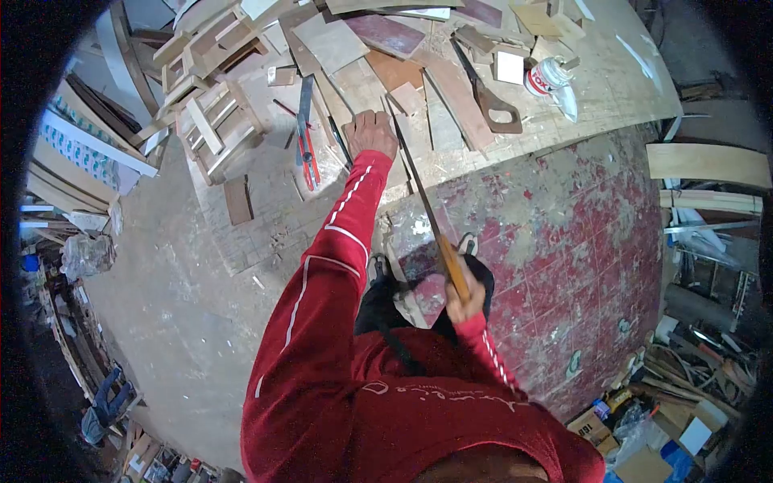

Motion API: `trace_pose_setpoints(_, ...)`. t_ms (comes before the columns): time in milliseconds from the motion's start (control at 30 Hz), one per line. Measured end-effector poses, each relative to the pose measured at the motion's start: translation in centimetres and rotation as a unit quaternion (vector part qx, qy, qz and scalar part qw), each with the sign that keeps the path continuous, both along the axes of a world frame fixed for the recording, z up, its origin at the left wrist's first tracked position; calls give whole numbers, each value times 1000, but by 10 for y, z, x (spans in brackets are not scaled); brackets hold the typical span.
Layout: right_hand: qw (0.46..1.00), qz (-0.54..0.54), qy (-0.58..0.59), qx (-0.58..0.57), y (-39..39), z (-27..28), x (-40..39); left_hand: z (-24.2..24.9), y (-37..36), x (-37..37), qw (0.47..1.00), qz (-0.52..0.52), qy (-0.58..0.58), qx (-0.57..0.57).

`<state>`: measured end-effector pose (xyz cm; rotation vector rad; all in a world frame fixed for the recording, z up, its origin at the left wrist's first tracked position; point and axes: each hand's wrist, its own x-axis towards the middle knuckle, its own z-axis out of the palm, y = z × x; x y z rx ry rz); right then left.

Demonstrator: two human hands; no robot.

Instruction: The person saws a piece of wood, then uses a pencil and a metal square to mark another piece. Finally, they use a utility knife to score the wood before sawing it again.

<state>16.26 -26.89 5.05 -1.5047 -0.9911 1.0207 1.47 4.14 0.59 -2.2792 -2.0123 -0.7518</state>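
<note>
My right hand (466, 296) is closed round the wooden handle of a handsaw (425, 197). Its long, narrow blade slants forward to the near edge of the workbench (515, 157), and its far end passes just right of my left hand (372, 134). That left hand presses down at the bench edge with bent fingers, gripping a piece of wood (360, 87) that is mostly covered by the hand and other boards. Left of it lie a tool with red handles (307, 161) and a dark metal strip (305, 101).
A second handsaw (503, 117) and a white can with red lettering (547, 76) rest on the bench's right side. Small wooden frames (217, 129) stand at left. Scrap boards cover the back. Boxes and offcuts (644, 427) are piled on the floor at lower right.
</note>
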Motion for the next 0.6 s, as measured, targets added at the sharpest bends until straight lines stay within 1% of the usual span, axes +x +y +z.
trace_pose_setpoints(67,993,25,-114,6,-17,34,1,-6,-4,-2,1000,-2,7,5)
trace_pose_setpoints(100,995,25,-94,7,-15,22,3,-3,-5,-3,1000,-7,-3,-1)
trace_pose_setpoints(133,995,24,-95,11,5,20,2,-4,-2,-2,1000,-7,-4,3)
trace_pose_setpoints(200,983,66,-127,-113,40,18,-2,-5,-4,-3,1000,-11,3,5)
trace_pose_setpoints(300,988,55,-115,-86,42,23,-1,-7,-3,-2,1000,-8,3,6)
trace_pose_setpoints(333,988,51,-113,-90,26,26,-3,-7,-7,-1,1000,-13,6,3)
trace_pose_setpoints(400,996,21,-80,21,0,35,-1,-5,-3,-1,1000,4,7,-7)
trace_pose_setpoints(433,996,27,-79,18,1,32,-2,-7,-6,-3,1000,9,7,-10)
trace_pose_setpoints(467,998,4,-64,-1,0,28,-6,-8,-12,-5,1000,1,9,-3)
trace_pose_setpoints(500,998,-21,-50,-13,8,25,-8,-7,-10,-5,1000,-9,9,11)
trace_pose_setpoints(533,998,-21,-51,-9,26,22,-4,-7,-5,-3,999,-15,7,28)
trace_pose_setpoints(600,989,69,-91,-92,54,15,1,-9,-5,-5,1000,-9,10,18)
